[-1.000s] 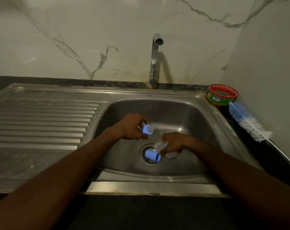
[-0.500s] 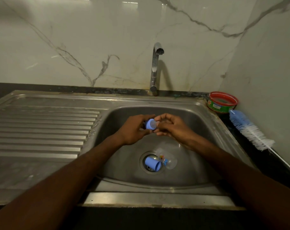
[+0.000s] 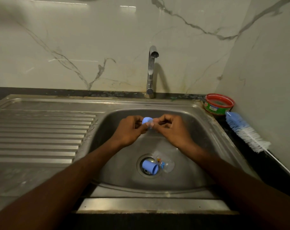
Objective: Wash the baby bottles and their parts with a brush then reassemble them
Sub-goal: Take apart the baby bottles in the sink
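Small blue bottle part (image 3: pixel 146 120), a ring or cap by the look of it, is held up over the middle of the sink basin, between the two hands. Left hand (image 3: pixel 130 130) pinches it from the left, fingers curled round it. Right hand (image 3: pixel 171 130) meets it from the right, its fingertips (image 3: pixel 155 121) closed on a clear piece joined to the blue one; whether that is a teat I cannot tell. Grip on both sides: tight, fingertip hold, nothing spare.

Lower centre of the frame, a blue cap (image 3: pixel 150 167) lies on its side over the drain, touching a clear bottle (image 3: pixel 165 163) that lies just to its right.

Judgement on progress: early. Parts look to be coming apart. No water runs from the tap (image 3: pixel 151 72), no suds show, and the brush (image 3: pixel 245 130) lies untouched at the right edge of the frame. Scrubbing, rinsing and putting back together all seem left to do.

Steel sink (image 3: pixel 205 130) with a ribbed draining board (image 3: pixel 41 133) filling the left of the frame. Dark desk (image 3: pixel 276 163) runs down the right side, carrying the brush and a round red and green tub (image 3: pixel 218 104) in the corner. Pale marble-look wall (image 3: pixel 74 47) with grey veins behind and to the right. Light is dim.
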The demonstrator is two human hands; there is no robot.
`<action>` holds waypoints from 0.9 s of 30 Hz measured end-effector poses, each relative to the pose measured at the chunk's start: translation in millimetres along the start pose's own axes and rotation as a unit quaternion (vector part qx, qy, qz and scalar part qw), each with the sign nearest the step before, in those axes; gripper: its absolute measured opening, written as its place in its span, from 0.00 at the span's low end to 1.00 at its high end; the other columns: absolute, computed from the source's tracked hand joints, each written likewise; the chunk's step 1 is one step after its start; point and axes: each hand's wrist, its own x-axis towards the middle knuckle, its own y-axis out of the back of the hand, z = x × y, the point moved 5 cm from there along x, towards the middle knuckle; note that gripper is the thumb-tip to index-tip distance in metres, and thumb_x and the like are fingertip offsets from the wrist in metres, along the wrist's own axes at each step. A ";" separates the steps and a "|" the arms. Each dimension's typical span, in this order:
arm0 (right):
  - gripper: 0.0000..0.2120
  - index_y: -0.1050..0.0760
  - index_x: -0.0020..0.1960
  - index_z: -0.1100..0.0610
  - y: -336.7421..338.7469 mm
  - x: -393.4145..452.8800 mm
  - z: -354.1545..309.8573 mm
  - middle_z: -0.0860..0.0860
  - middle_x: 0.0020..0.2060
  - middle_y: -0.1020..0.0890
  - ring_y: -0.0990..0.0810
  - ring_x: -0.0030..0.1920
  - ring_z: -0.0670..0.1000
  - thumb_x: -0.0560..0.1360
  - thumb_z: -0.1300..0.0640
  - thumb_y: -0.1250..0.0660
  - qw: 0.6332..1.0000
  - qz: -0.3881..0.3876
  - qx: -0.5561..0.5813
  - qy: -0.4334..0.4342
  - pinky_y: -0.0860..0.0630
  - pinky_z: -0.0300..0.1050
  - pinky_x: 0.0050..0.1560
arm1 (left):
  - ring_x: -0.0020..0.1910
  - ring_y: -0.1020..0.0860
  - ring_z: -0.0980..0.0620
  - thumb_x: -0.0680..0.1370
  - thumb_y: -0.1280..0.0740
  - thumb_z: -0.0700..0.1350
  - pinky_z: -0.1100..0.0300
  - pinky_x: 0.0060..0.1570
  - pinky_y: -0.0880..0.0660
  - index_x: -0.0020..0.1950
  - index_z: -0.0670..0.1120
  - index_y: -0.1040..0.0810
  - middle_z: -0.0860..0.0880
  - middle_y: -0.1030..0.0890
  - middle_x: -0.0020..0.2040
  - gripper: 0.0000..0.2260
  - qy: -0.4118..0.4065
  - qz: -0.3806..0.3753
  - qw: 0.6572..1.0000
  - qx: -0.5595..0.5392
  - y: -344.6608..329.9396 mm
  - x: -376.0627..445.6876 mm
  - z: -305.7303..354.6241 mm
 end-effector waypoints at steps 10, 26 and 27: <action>0.14 0.20 0.59 0.58 -2.2 5.2 9.8 0.54 0.46 0.13 0.13 0.48 0.53 0.75 0.57 0.24 0.984 -0.017 0.151 -0.090 0.17 0.46 0.51 | 0.51 0.16 0.58 0.84 0.35 0.46 0.62 0.55 0.19 0.67 0.43 0.21 0.49 0.15 0.54 0.14 -0.010 -0.029 0.997 -0.064 0.1 2.1 8.0; 0.10 0.20 0.48 0.55 0.3 1.8 4.8 0.52 0.35 0.14 0.17 0.34 0.47 0.73 0.52 0.23 0.994 0.036 0.026 -0.096 0.19 0.42 0.41 | 0.47 0.16 0.62 0.81 0.33 0.55 0.71 0.48 0.21 0.63 0.49 0.19 0.55 0.14 0.47 0.15 -0.030 -0.037 0.997 -0.056 -7.8 -3.3 13.0; 0.10 0.20 0.48 0.55 -0.7 2.2 4.6 0.52 0.35 0.14 0.17 0.34 0.48 0.73 0.52 0.23 0.994 0.038 0.021 -0.097 0.18 0.43 0.42 | 0.47 0.16 0.63 0.81 0.33 0.56 0.72 0.48 0.22 0.63 0.49 0.18 0.55 0.14 0.47 0.15 -0.036 -0.030 0.998 -0.038 -7.5 -3.5 13.5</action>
